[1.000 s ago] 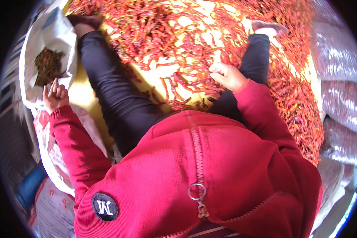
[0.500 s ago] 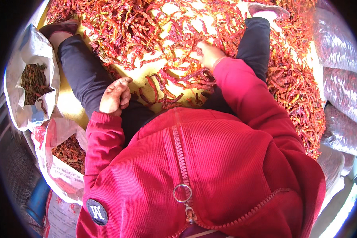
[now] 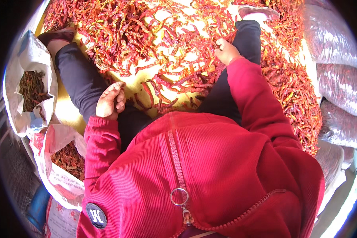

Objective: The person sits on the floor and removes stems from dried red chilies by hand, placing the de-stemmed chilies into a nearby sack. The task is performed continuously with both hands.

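Observation:
Dried red chili peppers (image 3: 178, 81) lie loosely spread on a yellow sheet (image 3: 137, 81) between my legs. Over the thigh on that side, my left hand (image 3: 111, 101) is held with its fingers curled in; whatever may be inside it is hidden. My right hand (image 3: 227, 52) is beside the other knee, at the right edge of the spread peppers. Its fingers are bent, thumb and forefinger close together, and bright light hides whether a pepper is between them. A denser heap of chilies (image 3: 125, 35) rises beyond my left hand.
At the left stand an open white sack (image 3: 12, 95) with dark, greenish-brown peppers and another open sack (image 3: 39, 152) with reddish ones. More chilies (image 3: 293, 101) are piled outside my right leg. Filled clear plastic bags (image 3: 341, 85) are stacked along the right side.
My right hand has moved right, from over the scattered peppers to beside my knee. My left hand stays near the thigh, its fingers slightly turned. The whole view has shifted a little.

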The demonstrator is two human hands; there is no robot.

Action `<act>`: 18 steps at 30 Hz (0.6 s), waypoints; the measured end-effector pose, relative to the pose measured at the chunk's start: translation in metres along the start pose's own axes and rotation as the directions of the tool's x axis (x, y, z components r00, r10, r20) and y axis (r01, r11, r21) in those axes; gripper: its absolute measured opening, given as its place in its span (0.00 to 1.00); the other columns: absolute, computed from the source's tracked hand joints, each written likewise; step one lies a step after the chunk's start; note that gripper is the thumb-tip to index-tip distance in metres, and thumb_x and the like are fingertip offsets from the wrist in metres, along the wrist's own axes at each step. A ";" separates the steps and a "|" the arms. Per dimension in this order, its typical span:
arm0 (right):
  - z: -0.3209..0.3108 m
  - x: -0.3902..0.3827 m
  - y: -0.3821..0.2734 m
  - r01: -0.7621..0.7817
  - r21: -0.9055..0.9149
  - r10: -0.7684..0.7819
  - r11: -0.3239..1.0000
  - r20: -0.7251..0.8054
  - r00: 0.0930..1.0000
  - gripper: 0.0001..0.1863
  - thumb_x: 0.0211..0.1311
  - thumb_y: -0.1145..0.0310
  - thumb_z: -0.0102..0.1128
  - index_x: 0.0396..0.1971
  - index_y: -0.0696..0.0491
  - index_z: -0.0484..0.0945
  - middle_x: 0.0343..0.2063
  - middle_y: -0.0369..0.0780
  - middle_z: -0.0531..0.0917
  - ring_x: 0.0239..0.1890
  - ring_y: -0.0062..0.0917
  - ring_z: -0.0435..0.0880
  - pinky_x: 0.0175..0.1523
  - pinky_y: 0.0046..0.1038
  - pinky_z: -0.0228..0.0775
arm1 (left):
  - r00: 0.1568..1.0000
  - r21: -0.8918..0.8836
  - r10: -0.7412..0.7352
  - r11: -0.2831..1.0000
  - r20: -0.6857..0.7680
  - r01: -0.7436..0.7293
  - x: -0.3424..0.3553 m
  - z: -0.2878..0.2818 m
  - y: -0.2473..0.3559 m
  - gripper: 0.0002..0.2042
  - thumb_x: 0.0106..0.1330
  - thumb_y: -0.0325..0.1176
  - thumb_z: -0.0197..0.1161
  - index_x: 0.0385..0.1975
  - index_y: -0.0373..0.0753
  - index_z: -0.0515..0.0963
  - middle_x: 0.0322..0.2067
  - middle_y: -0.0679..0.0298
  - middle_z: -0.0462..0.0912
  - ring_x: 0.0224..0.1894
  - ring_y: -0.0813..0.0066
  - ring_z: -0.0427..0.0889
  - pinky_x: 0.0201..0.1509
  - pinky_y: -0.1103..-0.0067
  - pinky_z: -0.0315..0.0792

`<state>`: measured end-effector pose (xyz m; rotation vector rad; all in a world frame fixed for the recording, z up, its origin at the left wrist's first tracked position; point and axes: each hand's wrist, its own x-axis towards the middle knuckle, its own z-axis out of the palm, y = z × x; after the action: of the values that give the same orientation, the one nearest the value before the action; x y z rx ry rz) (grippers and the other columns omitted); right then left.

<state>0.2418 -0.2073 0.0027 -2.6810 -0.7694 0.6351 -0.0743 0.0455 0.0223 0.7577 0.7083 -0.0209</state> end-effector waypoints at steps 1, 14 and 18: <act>-0.009 -0.009 -0.018 0.038 -0.148 -0.044 0.988 -0.038 0.998 0.23 0.45 0.62 0.53 0.44 0.54 0.65 0.43 0.46 0.70 0.47 0.35 0.66 0.52 0.29 0.55 | 1.000 -0.003 -0.001 1.000 -0.006 0.001 0.000 -0.001 0.000 0.10 0.58 0.35 0.46 0.36 0.37 0.66 0.13 0.72 0.60 0.10 0.85 0.56 0.11 0.88 0.48; 0.016 0.051 -0.048 0.182 -0.440 -0.209 0.879 -0.013 0.978 0.08 0.45 0.65 0.51 0.27 0.48 0.74 0.36 0.39 0.73 0.43 0.35 0.67 0.49 0.36 0.56 | 0.998 0.007 -0.059 0.998 0.003 0.059 0.013 0.001 -0.003 0.11 0.58 0.35 0.47 0.37 0.36 0.67 0.14 0.71 0.62 0.11 0.85 0.58 0.12 0.88 0.51; 0.018 0.056 -0.019 0.201 -0.176 -0.216 0.964 -0.066 0.974 0.05 0.45 0.69 0.48 0.21 0.53 0.72 0.24 0.42 0.75 0.31 0.34 0.72 0.37 0.31 0.62 | 0.998 0.022 -0.057 0.998 0.005 0.057 0.014 0.003 -0.002 0.11 0.58 0.36 0.47 0.37 0.36 0.67 0.13 0.71 0.62 0.11 0.85 0.58 0.12 0.88 0.51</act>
<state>0.2671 -0.1584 -0.0247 -2.7037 -1.1093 0.4190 -0.0627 0.0450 0.0141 0.7583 0.7251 -0.0826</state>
